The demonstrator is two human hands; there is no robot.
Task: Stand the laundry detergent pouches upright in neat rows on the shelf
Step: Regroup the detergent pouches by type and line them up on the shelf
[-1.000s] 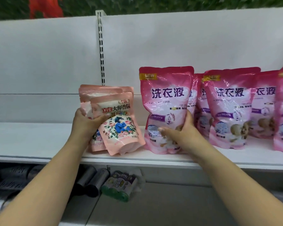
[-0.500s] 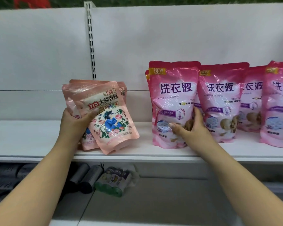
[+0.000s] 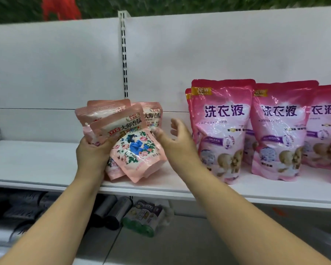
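Head view: we find big pouches (image 3: 221,129) standing in rows on the shelf (image 3: 36,161). Left hand (image 3: 93,153) grips tilted small pouches (image 3: 134,148), unsorted; right hand (image 3: 177,142) open beside them.

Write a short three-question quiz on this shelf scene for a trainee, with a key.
1. True or false: the left hand grips a bunch of small pale pink floral pouches that lean rather than stand upright.
2. Multiple choice: the right hand is (A) pinching a large pouch, (B) open, reaching between the small pouches and the large ones, (C) resting flat on the shelf.
3. Fill in: the large deep pink detergent pouches stand upright to the ____ of the small ones.

Key: 1 true; 2 B; 3 right.
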